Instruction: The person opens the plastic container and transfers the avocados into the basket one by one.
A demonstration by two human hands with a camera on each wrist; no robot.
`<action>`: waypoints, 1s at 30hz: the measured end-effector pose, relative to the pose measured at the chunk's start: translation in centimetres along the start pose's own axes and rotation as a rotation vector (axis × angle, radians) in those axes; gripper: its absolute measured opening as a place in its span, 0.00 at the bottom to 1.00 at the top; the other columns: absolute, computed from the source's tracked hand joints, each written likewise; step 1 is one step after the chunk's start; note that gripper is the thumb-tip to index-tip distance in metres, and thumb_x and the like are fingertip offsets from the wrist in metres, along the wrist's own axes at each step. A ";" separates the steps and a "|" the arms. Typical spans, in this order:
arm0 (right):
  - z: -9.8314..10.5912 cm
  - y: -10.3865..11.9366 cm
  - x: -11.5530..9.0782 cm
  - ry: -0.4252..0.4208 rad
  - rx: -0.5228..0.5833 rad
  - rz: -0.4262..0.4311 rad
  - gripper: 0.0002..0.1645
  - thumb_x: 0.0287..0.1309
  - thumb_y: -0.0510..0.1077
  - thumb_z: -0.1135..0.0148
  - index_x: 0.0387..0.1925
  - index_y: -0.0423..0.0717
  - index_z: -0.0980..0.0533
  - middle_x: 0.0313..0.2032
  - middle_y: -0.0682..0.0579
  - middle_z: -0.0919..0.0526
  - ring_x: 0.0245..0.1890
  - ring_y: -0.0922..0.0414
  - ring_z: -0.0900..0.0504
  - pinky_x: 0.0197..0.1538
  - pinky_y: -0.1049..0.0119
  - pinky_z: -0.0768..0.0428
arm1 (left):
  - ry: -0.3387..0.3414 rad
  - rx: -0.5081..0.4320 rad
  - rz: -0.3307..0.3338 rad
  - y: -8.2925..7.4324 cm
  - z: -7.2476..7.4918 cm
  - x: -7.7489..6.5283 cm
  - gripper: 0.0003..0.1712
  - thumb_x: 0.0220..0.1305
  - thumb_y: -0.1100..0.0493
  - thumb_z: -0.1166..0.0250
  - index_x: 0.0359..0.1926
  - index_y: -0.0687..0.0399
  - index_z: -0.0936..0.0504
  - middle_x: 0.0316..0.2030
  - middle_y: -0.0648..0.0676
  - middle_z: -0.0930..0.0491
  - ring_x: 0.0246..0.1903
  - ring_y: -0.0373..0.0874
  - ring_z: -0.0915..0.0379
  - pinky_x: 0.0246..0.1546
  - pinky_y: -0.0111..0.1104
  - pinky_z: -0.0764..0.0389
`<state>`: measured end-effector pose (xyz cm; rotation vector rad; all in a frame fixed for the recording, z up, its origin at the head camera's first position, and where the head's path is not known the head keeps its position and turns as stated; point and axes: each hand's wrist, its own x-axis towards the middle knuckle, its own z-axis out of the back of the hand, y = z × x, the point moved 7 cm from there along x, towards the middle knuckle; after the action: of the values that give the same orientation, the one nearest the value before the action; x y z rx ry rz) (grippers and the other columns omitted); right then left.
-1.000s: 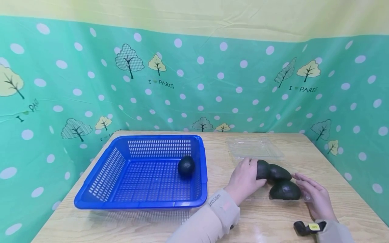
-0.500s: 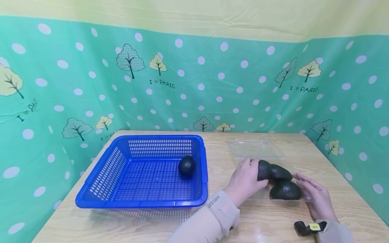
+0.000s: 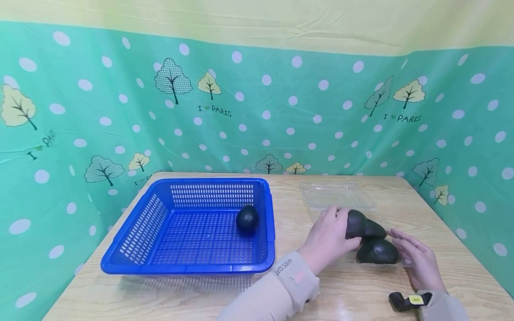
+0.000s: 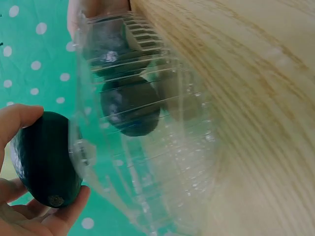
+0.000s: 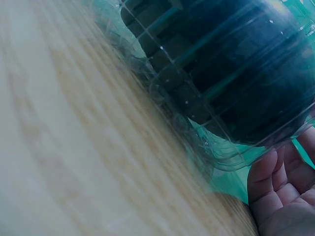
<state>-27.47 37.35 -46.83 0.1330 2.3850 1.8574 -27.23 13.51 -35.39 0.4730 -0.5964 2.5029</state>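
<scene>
My left hand (image 3: 327, 236) grips a dark green avocado (image 3: 355, 224) between thumb and fingers. In the left wrist view that avocado (image 4: 47, 160) is beside the clear wall, above the container's rim. Two more avocados lie in the clear plastic container: one at the front (image 3: 377, 251), and one behind (image 3: 375, 229), partly covered by the held one. My right hand (image 3: 419, 259) holds the container's right side. The right wrist view shows its fingers (image 5: 263, 177) bent against the rim of the clear container (image 5: 231, 158). My right thumb's contact is hard to make out.
On the left of the wooden table (image 3: 285, 191) stands a blue plastic basket (image 3: 186, 269), with one avocado (image 3: 246, 219) at its right side. The container's clear lid (image 3: 337, 195) is spread toward the back. A patterned green cloth (image 3: 241, 107) hangs behind.
My left hand has shifted slightly right and up with the avocado, which now covers more of the one behind it. My right hand stays in place.
</scene>
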 end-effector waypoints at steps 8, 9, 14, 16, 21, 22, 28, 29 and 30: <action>0.1 -0.2 -0.1 0.004 0.005 -0.014 0.16 0.68 0.39 0.42 0.50 0.60 0.16 0.43 0.69 0.13 0.38 0.72 0.17 0.21 0.76 0.34 | -0.023 0.005 -0.036 -0.5 1.2 0.1 0.35 0.56 0.40 0.29 0.60 0.49 0.26 0.53 0.50 0.23 0.47 0.37 0.26 0.45 0.23 0.22; 0.1 -0.2 -0.1 0.003 0.006 -0.020 0.16 0.68 0.39 0.42 0.50 0.61 0.16 0.43 0.69 0.13 0.38 0.72 0.18 0.21 0.76 0.34 | -0.026 0.005 -0.036 -0.6 1.4 0.1 0.35 0.56 0.40 0.29 0.60 0.49 0.26 0.53 0.50 0.23 0.47 0.37 0.26 0.45 0.23 0.23; 0.2 -0.2 0.0 -0.004 -0.007 -0.028 0.16 0.68 0.40 0.41 0.50 0.61 0.16 0.43 0.70 0.13 0.40 0.73 0.17 0.22 0.75 0.33 | -0.047 -0.017 -0.038 -0.8 2.7 0.2 0.36 0.55 0.42 0.28 0.61 0.50 0.26 0.53 0.50 0.22 0.48 0.38 0.25 0.47 0.24 0.22; 0.2 -0.2 0.0 -0.006 -0.012 -0.026 0.16 0.68 0.40 0.41 0.51 0.61 0.16 0.43 0.70 0.13 0.41 0.73 0.17 0.22 0.75 0.33 | -0.041 -0.048 -0.023 -0.7 3.1 0.3 0.36 0.55 0.42 0.28 0.62 0.50 0.26 0.54 0.50 0.23 0.49 0.38 0.25 0.48 0.25 0.22; 0.2 -0.2 0.0 -0.006 0.000 -0.033 0.16 0.68 0.40 0.41 0.50 0.61 0.16 0.43 0.70 0.13 0.40 0.73 0.17 0.20 0.76 0.34 | -0.002 -0.145 0.036 -0.4 3.7 0.5 0.37 0.57 0.43 0.28 0.64 0.48 0.27 0.54 0.49 0.24 0.50 0.38 0.25 0.48 0.24 0.23; 0.1 -0.2 0.0 -0.005 0.004 -0.034 0.16 0.68 0.39 0.41 0.49 0.61 0.16 0.43 0.70 0.13 0.40 0.73 0.17 0.20 0.76 0.34 | 0.001 -0.156 0.043 -0.3 3.9 0.5 0.37 0.57 0.43 0.28 0.65 0.48 0.28 0.54 0.49 0.24 0.50 0.38 0.25 0.48 0.25 0.23; 0.3 -0.3 -0.1 -0.015 0.000 -0.043 0.16 0.68 0.40 0.41 0.49 0.62 0.16 0.42 0.70 0.13 0.42 0.73 0.17 0.22 0.76 0.32 | 0.006 -0.203 0.068 -0.3 4.5 0.6 0.38 0.57 0.42 0.29 0.66 0.46 0.29 0.55 0.48 0.24 0.51 0.37 0.25 0.48 0.25 0.23; 0.3 -0.3 -0.1 -0.018 -0.006 -0.049 0.16 0.68 0.41 0.40 0.50 0.62 0.16 0.42 0.71 0.13 0.42 0.73 0.17 0.24 0.77 0.31 | 0.007 -0.208 0.070 -0.3 4.6 0.6 0.38 0.57 0.42 0.29 0.66 0.45 0.29 0.55 0.48 0.24 0.51 0.37 0.25 0.49 0.26 0.23; 0.4 -0.4 -0.1 -0.021 -0.011 -0.055 0.16 0.67 0.41 0.40 0.50 0.63 0.16 0.42 0.71 0.13 0.42 0.73 0.16 0.25 0.76 0.31 | 0.007 -0.213 0.072 -0.3 4.7 0.6 0.38 0.56 0.42 0.28 0.66 0.45 0.29 0.55 0.48 0.24 0.51 0.37 0.25 0.49 0.26 0.23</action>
<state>-27.32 37.58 -47.30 0.0855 2.3394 1.8361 -26.62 11.64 -31.09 0.3684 -0.8804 2.4703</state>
